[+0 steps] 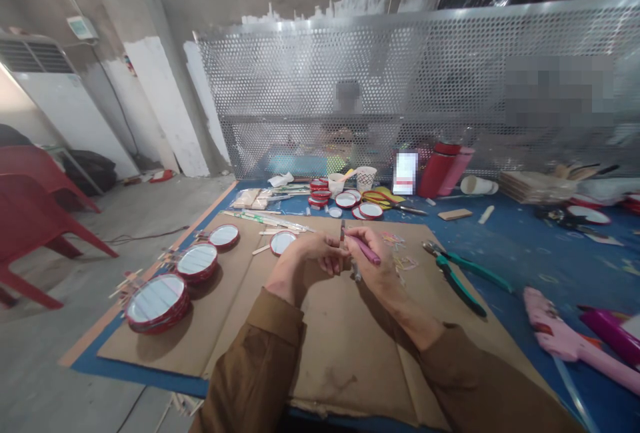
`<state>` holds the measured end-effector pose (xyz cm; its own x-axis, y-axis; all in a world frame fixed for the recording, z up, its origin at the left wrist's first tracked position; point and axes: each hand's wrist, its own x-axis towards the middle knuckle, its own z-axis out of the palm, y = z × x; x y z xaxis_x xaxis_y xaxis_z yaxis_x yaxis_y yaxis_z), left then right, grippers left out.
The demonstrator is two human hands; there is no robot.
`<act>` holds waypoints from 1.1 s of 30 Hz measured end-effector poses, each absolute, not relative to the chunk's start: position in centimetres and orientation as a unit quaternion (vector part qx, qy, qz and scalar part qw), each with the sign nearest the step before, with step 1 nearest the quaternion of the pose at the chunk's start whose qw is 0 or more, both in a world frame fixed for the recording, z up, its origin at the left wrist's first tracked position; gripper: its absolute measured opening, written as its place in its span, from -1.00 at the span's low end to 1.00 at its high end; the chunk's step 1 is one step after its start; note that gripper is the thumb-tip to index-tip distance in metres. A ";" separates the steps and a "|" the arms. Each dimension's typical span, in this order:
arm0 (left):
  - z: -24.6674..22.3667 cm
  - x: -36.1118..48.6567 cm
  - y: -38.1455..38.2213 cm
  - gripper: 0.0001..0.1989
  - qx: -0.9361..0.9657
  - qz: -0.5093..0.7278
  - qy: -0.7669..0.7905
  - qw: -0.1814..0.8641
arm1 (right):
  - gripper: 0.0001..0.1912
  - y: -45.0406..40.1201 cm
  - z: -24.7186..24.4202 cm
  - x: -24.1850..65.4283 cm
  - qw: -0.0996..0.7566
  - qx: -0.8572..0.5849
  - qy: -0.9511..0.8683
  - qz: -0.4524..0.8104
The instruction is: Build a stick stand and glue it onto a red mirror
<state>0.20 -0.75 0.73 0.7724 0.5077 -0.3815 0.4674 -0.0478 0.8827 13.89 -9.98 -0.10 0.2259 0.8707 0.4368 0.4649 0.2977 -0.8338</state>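
My right hand (pixel 373 263) is closed round a slim pink pen-like tool (pixel 369 250), which slants across the fingers. My left hand (pixel 323 253) meets it over the cardboard sheet (pixel 345 346), its fingers pinched together. A narrow dark strip (pixel 343 232) stands up between the two hands; I cannot tell which hand grips it. Just left of my left hand lies a round, red-rimmed disc with a pale face (pixel 283 242), with a flat wooden stick (pixel 261 248) beside it. Thin coloured rubber bands (pixel 406 263) lie right of my right hand.
Stacked red-rimmed rounds (pixel 156 303) with wooden sticks line the cardboard's left side. Green-handled pliers (pixel 460 284) and a pink glue gun (pixel 555 326) lie right. Paper cups (pixel 367 178), scissors (pixel 400 205), a phone (pixel 405 172) and a red bottle (pixel 439 170) stand or lie before a perforated metal screen (pixel 300 73).
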 end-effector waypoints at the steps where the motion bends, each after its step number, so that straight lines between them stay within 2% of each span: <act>1: 0.7 0.2 -0.7 -0.60 0.724 0.018 0.336 0.602 | -0.78 -10.0 -0.2 13.9 0.541 -0.564 -0.596 0.183; 13: 0.8 0.3 -0.7 -0.47 0.725 0.010 0.334 0.602 | -0.78 -9.8 -0.2 14.1 0.542 -0.560 -0.594 0.197; 33: 0.8 0.4 -0.8 -0.56 0.723 0.007 0.336 0.604 | -0.73 -9.7 -0.2 14.2 0.547 -0.561 -0.581 0.219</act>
<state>0.38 -0.77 0.79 0.7739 0.4941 -0.3961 0.4774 -0.0444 0.8775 14.18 -9.71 -0.19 0.2297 0.8920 0.3893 0.4119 0.2734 -0.8693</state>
